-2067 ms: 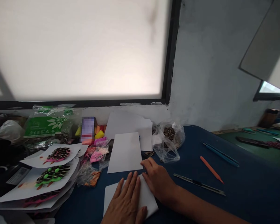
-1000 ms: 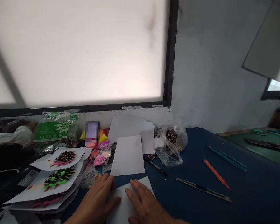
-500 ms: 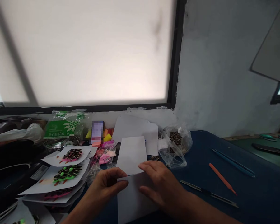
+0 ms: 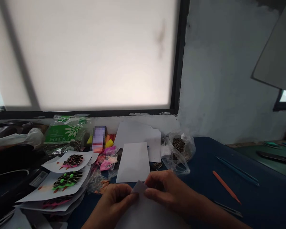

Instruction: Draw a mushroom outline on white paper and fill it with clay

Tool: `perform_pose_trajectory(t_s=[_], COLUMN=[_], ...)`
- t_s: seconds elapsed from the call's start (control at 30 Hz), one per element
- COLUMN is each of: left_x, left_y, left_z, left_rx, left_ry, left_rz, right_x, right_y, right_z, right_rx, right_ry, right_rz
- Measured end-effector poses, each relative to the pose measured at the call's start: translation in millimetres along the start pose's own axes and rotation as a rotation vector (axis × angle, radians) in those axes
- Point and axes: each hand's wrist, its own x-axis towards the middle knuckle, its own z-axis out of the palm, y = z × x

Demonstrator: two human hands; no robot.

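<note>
My left hand (image 4: 118, 198) pinches the left edge of a white sheet of paper (image 4: 145, 213) near its top corner. On the other side of that corner, my right hand (image 4: 165, 190) grips the same sheet between thumb and fingers. The corner points away from me, and the lower part of the sheet runs out of view. Just beyond my hands a white rectangular sheet (image 4: 133, 162) lies flat on the dark blue table (image 4: 197, 181).
Left: stacked papers (image 4: 50, 187) bearing seed-covered clay figures, and a green seed bag (image 4: 64, 130). Behind: pink clay packets (image 4: 107, 162), more white paper (image 4: 133, 132) and a clear bag of seeds (image 4: 180, 149). Right: an orange clay tool (image 4: 226, 187), blue tweezers (image 4: 238, 170) and a partly covered knife (image 4: 228, 209).
The held sheet has turned so that its corner points away from me. My right hand has gone from lying over the sheet to pinching its edge, and now covers part of the knife.
</note>
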Motion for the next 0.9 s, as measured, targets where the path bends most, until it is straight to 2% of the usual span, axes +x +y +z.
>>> perform_pose_trajectory(t_s=[0.17,0.33,0.5,0.6,0.9], left_x=[-6,-11,-8,-6,-2], left_y=[4,17,20,16,5], left_z=[5,-2,-8,-9,-10], left_rx=[0.093,-0.072,-0.277,-0.284,-0.304], left_ry=[-0.036,-0.001,-0.089,-0.111,0.013], left_rz=[0.016,-0.021,0.006,0.04,0.056], right_x=[0,4,9,10,11], right_y=[3,8,17,22,26], right_z=[15,12,5,4,8], right_rx=[0.124,0.252,0.31,0.305,0.33], right_ry=[0.045,0.113,0.223,0.252,0.307], right_rz=[0.035,0.008,-0.02,-0.005,-0.011])
